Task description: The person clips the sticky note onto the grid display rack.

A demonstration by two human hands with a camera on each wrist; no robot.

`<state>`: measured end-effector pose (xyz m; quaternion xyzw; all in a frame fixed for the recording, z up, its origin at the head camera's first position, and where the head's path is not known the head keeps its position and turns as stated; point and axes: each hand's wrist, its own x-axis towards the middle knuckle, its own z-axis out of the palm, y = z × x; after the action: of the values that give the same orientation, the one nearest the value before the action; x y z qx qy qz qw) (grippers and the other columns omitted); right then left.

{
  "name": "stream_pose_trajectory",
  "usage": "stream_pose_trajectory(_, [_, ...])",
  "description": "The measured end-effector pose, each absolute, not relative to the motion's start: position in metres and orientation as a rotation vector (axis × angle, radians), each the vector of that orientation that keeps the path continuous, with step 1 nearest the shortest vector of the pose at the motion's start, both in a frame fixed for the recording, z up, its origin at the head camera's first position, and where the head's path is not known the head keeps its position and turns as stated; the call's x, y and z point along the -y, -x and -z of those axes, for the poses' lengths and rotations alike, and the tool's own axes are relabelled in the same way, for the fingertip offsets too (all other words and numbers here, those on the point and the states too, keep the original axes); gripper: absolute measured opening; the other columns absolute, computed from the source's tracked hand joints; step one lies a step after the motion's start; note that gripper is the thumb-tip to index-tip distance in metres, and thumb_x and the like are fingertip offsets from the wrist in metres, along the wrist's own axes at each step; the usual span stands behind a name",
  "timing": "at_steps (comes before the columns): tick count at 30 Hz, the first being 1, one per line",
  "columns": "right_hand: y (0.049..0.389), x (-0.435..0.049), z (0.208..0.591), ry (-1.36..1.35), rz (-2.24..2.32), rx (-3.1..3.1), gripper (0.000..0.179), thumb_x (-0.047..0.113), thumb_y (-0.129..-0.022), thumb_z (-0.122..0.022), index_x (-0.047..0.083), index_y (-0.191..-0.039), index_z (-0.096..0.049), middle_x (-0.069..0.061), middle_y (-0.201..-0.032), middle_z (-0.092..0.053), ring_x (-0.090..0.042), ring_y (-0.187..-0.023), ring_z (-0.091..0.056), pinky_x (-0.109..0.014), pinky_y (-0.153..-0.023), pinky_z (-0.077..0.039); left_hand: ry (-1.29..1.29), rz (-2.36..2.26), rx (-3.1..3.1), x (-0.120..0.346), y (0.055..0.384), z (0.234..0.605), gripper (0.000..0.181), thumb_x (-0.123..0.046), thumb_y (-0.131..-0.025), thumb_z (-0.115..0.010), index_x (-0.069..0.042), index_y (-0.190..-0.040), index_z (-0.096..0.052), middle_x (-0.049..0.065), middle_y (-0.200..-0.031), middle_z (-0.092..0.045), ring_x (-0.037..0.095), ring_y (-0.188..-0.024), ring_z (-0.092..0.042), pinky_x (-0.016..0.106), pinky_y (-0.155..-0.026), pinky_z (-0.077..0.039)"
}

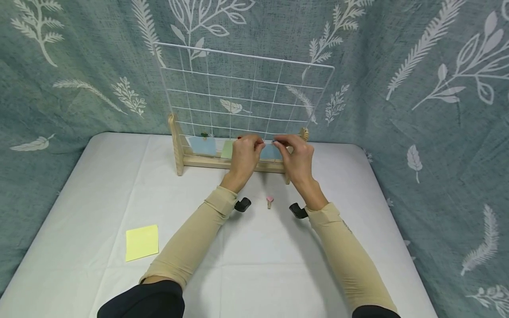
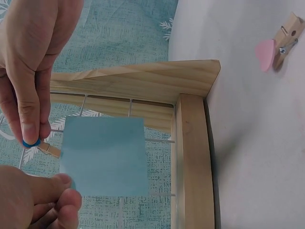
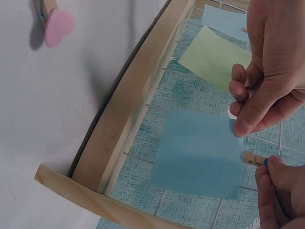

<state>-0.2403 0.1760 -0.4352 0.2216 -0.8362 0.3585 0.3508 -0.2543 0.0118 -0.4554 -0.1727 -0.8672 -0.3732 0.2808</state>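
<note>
A: What could go wrong for us from here?

B: The blue note (image 3: 198, 152) could swing or slip, since our left hand (image 1: 245, 154) pinches it by just one corner. It lies in front of the wire grid (image 1: 246, 55), low down near the right end.

A: And the wooden clothespin (image 2: 49, 150)?

B: Its tip meets the note's upper edge, but we can't tell whether it takes in paper, wire or both. If it bit the paper and missed the wire, we might lose both to the counter (image 1: 278, 265) on letting go. (A pinch so near the end could also let the pin twist.)

A: How do our fingers stand?

B: Close together on both sides. Our left thumb and finger have no gap beyond the paper's thickness; our right hand (image 1: 296, 157) squeezes the clothespin's blue-topped end, with the fingers narrow around it.

A: Are its jaws apart?

B: We cannot tell; the note's edge and our fingertips crowd that spot.
</note>
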Motion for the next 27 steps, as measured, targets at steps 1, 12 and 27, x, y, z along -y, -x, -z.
stream_pose_trajectory(1, [0.2402, -0.1754, 0.4345, -0.575, -0.932, 2.164, 0.014, 0.005, -0.09, -0.082, 0.002, -0.103, -0.081, -0.013, -0.097, -0.08, -0.029, -0.082, -0.077, -0.044, -0.076, -0.062, 0.46, 1.0, 2.325, -0.0117, 0.2545, 0.4557, 0.009, -0.01, -0.095, -0.079, -0.001, -0.093, -0.079, 0.012, -0.087, -0.077, 0.021, -0.075, -0.074, 0.032, -0.069, -0.06])
stream_pose_trajectory(12, [0.2429, -0.1724, 0.4352, -0.555, -0.911, 2.213, 0.011, 0.004, -0.087, -0.083, 0.002, -0.098, -0.082, -0.013, -0.093, -0.08, -0.029, -0.079, -0.077, -0.046, -0.073, -0.061, 0.45, 1.009, 2.323, -0.0116, 0.2552, 0.4558, 0.009, -0.009, -0.094, -0.08, -0.001, -0.091, -0.078, 0.012, -0.086, -0.077, 0.022, -0.076, -0.074, 0.033, -0.07, -0.06])
stream_pose_trajectory(27, [0.2476, -0.172, 0.4399, -0.486, -0.987, 2.249, 0.01, 0.005, -0.087, -0.084, 0.001, -0.095, -0.083, -0.015, -0.091, -0.08, -0.031, -0.077, -0.077, -0.045, -0.072, -0.063, 0.459, 1.017, 2.303, -0.0106, 0.2562, 0.4566, 0.006, -0.006, -0.091, -0.081, -0.001, -0.089, -0.078, 0.012, -0.086, -0.077, 0.022, -0.073, -0.072, 0.033, -0.068, -0.059])
